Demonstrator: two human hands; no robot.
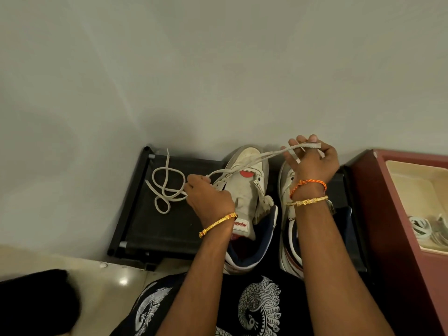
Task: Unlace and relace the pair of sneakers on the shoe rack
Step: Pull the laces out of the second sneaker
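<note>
Rack (pixel 155 229) of black fabric sits against the wall, with both sneakers on it. Left sneaker (pixel 249 190) lies tongue-out, part laced; right sneaker (pixel 288 229) stands just beside it, under the right arm. Lace (pixel 244 163) runs from the eyelets up to the right hand (pixel 312 163), fingers curled round it and lifted. Left hand (pixel 208 197) pinches lace at the eyelets; its slack coils on the rack. Likely threading: steady the eyelet, draw slack evenly, and keep the lace flat, untwisted.
</note>
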